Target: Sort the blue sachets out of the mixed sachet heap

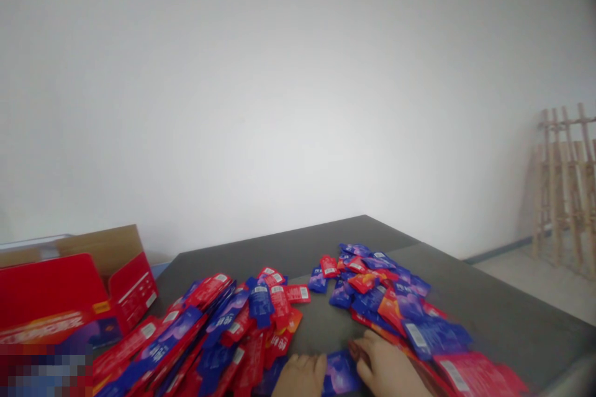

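A red carton (56, 291) sits left of a heap of red and blue sachets (223, 335) on a dark table (298, 248). The left hand (300, 375) and right hand (384, 366), fingers close together, flank a blue sachet (341, 373); any grip is unclear. More sachets (395, 301) lie beyond.

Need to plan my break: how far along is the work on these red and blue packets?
Partway, it seems. Looking done: the packets on the left lie overlapped in rough slanting rows beside the open red carton. In hand: the left hand and right hand sit either side of a blue packet. Left to do: a loose, jumbled heap of packets on the right of the dark table.
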Available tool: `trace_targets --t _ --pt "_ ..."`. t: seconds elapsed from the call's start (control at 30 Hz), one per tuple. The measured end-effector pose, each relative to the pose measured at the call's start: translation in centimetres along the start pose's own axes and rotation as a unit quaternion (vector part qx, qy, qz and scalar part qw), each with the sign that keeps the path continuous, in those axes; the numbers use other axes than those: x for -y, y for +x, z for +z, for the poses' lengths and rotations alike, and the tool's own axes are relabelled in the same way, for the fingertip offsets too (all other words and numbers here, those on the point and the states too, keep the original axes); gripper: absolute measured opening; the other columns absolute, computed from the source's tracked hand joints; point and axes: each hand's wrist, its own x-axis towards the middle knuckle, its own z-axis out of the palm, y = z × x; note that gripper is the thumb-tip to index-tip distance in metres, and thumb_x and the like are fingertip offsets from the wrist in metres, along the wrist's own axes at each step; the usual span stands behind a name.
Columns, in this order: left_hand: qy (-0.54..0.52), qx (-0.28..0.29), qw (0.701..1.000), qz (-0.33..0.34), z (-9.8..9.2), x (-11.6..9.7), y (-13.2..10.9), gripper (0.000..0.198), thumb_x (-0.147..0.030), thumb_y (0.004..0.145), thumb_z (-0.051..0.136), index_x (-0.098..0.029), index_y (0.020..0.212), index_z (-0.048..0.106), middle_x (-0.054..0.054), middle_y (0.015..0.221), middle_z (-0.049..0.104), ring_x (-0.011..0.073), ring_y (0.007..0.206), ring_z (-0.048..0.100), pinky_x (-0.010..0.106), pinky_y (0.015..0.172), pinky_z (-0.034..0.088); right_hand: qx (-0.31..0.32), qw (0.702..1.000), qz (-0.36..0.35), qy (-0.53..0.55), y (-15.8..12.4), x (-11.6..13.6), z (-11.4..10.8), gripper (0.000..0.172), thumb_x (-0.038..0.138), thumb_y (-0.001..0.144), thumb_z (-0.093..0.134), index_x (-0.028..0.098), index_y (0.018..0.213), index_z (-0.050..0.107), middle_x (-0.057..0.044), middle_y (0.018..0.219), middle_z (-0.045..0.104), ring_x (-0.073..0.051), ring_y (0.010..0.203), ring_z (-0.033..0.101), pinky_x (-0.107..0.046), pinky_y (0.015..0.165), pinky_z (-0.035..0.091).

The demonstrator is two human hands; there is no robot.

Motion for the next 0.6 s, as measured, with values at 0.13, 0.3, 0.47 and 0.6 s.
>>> trace_targets --t 0.13,0.3,0.47,0.6 --pt "-0.015 0.022 0.999 -0.019 -3.6 -0.8 0.2 0.040 -0.009 0.079 0.050 -0.015 0.115 0.065 0.013 0.097 0.074 0.0303 0.090 0.071 0.042 0.081 0.054 -0.051 0.997 -0.038 0.044 -0.5 -0.2 -0.6 0.036 0.010 0.081 0.045 0.021 0.105 0.069 -0.006 0.097 0.067 -0.019 0.090 0.066 -0.028 0.081 0.047" --pt "-0.177 -0.045 0.981 -0.061 -4.6 -0.2 0.5 0.031 -0.015 0.082 0.049 -0.020 0.106 0.068 0.006 0.103 0.074 0.0225 0.098 0.069 0.032 0.087 0.052 -0.046 0.995 -0.083 0.015 -0.7 -0.1 0.2 0.047 0.011 0.083 0.046 0.021 0.125 0.062 -0.009 0.111 0.064 -0.021 0.099 0.064 -0.030 0.087 0.047" --pt "-0.147 -0.143 0.979 -0.002 -0.5 2.8 -0.1 0.049 -0.006 0.082 0.043 -0.020 0.126 0.061 0.008 0.125 0.067 0.0206 0.118 0.060 0.033 0.103 0.045 -0.026 0.992 -0.090 -0.083 -0.3 -1.0 2.9 0.039 0.010 0.083 0.048 0.025 0.114 0.067 -0.007 0.101 0.064 -0.021 0.087 0.065 -0.027 0.072 0.049" --pt "-0.094 -0.141 0.985 0.033 2.4 4.6 -1.6 0.064 0.003 0.067 0.044 -0.022 0.123 0.062 0.005 0.117 0.071 0.0205 0.107 0.065 0.033 0.096 0.049 -0.016 0.987 -0.114 -0.114 0.0 -0.7 3.7 0.041 0.008 0.076 0.054 0.025 0.111 0.068 -0.007 0.104 0.065 -0.023 0.092 0.064 -0.028 0.076 0.050"
